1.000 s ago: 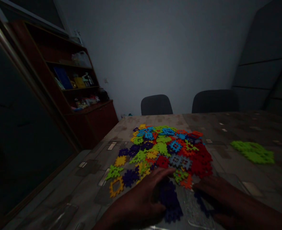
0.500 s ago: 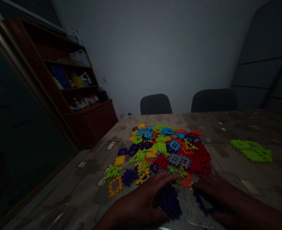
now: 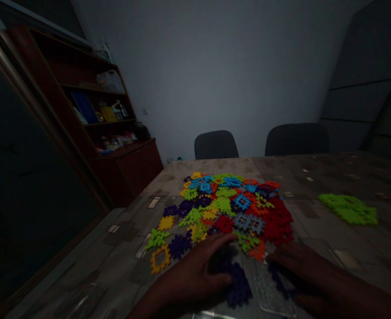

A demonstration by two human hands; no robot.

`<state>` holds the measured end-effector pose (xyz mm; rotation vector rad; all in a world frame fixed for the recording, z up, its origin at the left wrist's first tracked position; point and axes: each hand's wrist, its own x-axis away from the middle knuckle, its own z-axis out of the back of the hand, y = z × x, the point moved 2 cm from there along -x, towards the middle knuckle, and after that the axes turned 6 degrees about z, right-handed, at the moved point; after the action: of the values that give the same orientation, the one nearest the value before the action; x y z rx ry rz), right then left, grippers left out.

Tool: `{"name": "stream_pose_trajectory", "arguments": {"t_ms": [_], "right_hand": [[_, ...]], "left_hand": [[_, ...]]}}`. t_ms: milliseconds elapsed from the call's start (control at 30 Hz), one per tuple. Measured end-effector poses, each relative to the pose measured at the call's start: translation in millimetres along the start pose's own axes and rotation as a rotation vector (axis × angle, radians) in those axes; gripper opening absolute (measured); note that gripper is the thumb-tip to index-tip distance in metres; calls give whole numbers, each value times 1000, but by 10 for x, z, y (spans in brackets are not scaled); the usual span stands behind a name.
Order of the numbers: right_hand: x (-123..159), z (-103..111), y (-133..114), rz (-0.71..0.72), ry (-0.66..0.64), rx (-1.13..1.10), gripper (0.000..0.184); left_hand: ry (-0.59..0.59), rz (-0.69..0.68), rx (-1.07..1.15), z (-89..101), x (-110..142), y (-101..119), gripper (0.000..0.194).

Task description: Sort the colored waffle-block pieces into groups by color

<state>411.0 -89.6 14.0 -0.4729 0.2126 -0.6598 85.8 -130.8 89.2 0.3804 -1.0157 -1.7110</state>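
Dark purple notched plastic tiles (image 3: 238, 285) lie at the front of the pile. Around their left side is my left hand (image 3: 195, 270), thumb and forefinger spread apart, the thumb tip at a tile's edge. Shadow hides what lies under its palm. My right hand (image 3: 303, 268) curves around another dark purple tile (image 3: 278, 281), fingers at its far end and thumb near its close end. Just beyond both hands spreads a pile of interlocking tiles (image 3: 224, 204) in several colours. An orange tile (image 3: 258, 251) and a lime tile (image 3: 247, 241) lie closest to my fingertips.
A lime green panel of tiles (image 3: 348, 209) lies apart at the right on the patterned tablecloth (image 3: 132, 241). Two dark chairs (image 3: 216, 145) stand beyond the table's far edge. At the left is a wooden shelf unit (image 3: 125, 166).
My left hand has drawn back slightly to the left, its forefinger away from the lime tile and its thumb raised along the purple tile. My right hand has hardly moved.
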Motion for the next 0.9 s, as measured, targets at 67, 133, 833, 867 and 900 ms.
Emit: {"name": "stream_pose_trajectory", "arguments": {"t_ms": [67, 133, 833, 867, 900], "right_hand": [[-15, 30, -40, 1, -4, -7, 73], [-41, 90, -120, 15, 1, -21, 72], [-52, 127, -195, 37, 25, -13, 77], [-57, 146, -217, 39, 22, -12, 77], [-60, 157, -227, 41, 17, -10, 76]], "left_hand": [[68, 82, -74, -42, 17, 24, 82], [123, 118, -152, -79, 36, 29, 81], [155, -151, -438, -196, 91, 197, 63], [120, -138, -411, -205, 102, 200, 69], [116, -115, -377, -198, 108, 193, 71]]}}
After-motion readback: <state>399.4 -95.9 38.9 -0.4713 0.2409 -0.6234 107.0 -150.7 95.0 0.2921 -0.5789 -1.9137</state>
